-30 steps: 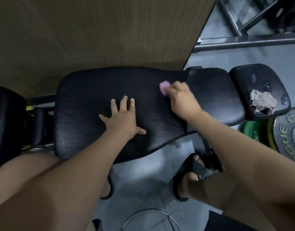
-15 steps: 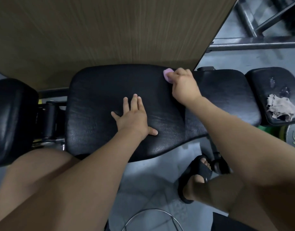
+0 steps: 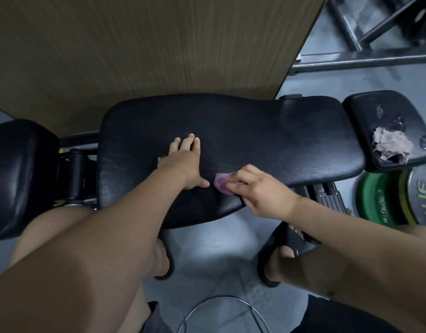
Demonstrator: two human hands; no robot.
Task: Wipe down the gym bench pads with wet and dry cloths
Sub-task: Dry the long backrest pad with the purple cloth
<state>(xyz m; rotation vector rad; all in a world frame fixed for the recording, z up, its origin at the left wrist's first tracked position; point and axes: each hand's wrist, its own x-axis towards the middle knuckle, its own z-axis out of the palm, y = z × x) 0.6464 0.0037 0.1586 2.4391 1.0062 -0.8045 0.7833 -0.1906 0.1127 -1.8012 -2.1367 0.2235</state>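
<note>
Now the right hand (image 3: 262, 195) is gripping the pink cloth (image 3: 220, 184) nearer on the pad (image 3: 279, 140). The left hand (image 3: 183, 162) is staying flat.

1. pink cloth (image 3: 221, 183) mostly under the right hand (image 3: 264, 197); one corner shows, near the front edge of the main pad (image 3: 267, 140).
2. left hand (image 3: 183, 162) flat on main pad; palm contact hidden.
3. Left forearm covers part of main pad's front edge.
4. end pad (image 3: 19, 169) cut by left picture edge.
5. weight plates (image 3: 385, 200) cut by right picture edge; lettering partial, unreadable.
6. Marks on small pad (image 3: 365, 121) beside beige cloth (image 3: 391, 145): wet or worn, cannot tell.
7. metal ring (image 3: 220, 296) cut by bottom picture edge.
</note>
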